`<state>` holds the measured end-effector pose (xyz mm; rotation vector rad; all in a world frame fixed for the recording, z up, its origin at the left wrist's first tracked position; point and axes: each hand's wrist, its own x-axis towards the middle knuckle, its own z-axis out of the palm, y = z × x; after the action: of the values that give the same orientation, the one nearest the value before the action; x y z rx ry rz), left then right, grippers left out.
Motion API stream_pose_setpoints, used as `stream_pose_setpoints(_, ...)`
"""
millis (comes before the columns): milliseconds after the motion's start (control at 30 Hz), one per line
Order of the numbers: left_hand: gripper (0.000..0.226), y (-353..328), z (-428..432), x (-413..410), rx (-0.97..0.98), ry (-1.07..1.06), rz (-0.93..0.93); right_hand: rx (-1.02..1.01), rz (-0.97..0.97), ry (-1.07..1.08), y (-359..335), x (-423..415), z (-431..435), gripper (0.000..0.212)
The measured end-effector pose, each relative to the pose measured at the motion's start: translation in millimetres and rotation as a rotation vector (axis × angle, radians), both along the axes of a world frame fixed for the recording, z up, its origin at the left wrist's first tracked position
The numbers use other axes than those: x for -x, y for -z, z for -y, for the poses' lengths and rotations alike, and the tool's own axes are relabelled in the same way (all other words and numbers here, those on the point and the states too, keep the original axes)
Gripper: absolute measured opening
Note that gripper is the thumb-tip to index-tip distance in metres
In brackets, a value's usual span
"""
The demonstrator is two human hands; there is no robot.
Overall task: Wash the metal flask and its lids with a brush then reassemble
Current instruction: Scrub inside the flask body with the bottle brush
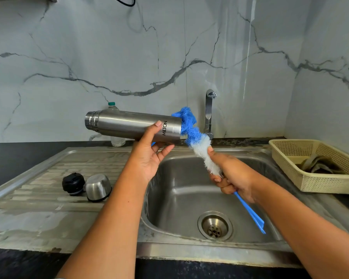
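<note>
1. Black inner lid and steel cup lid lie side by side on the draining board.
2. The steel flask is level above the sink, mouth leftward. It hides most of a plastic bottle. The left grip grasps it near the base.
3. The brush bristles touch the flask's base. The right grip clenches the brush, hiding its neck.
4. A basket, cut off at the right, holds a cloth.

The left hand is holding the metal flask nearly level above the sink, with its threaded mouth pointing left. The right hand is gripping the brush where bristles meet handle, and the blue bristles are touching the flask's base. The black lid and the steel cup lid are lying just beside each other on the drainboard.
</note>
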<state>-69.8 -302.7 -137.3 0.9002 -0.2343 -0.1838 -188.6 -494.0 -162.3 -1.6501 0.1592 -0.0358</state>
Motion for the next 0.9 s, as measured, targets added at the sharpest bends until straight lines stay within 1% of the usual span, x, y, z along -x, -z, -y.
stream_pose_setpoints(67,0.028,-3,-1,2,0.016,0.029,-0.02,-0.107,-0.035,-0.084,-1,0,4,0.043)
stream_pose_setpoints(100,0.024,-4,-1,4,0.039,0.035,-0.034,-0.163,-0.058,-0.119,-1,0,6,0.043)
stream_pose_setpoints(267,0.031,-9,-3,10,0.2,0.005,-0.112,-0.449,-0.196,-0.292,1,-2,9,0.043)
stream_pose_setpoints(400,0.034,-12,-2,11,0.299,0.008,-0.109,-0.571,-0.229,-0.431,1,-5,12,0.042)
stream_pose_setpoints(500,0.027,-11,6,15,0.307,0.059,-0.083,-0.698,-0.253,-0.505,2,-10,13,0.037)
stream_pose_setpoints(567,0.027,-11,9,16,0.309,0.068,-0.058,-0.791,-0.283,-0.558,4,-13,14,0.034)
stream_pose_setpoints(633,0.032,-12,7,12,0.337,0.037,-0.033,-0.862,-0.323,-0.609,6,-13,15,0.034)
stream_pose_setpoints(733,0.04,-12,3,5,0.391,-0.019,-0.031,-0.894,-0.368,-0.638,8,-14,13,0.032)
stream_pose_setpoints(800,0.042,-9,5,4,0.36,-0.032,-0.028,-0.943,-0.379,-0.652,7,-17,7,0.031)
stream_pose_setpoints(900,0.027,-6,10,4,0.309,-0.053,-0.049,-1.002,-0.386,-0.646,4,-20,5,0.032)
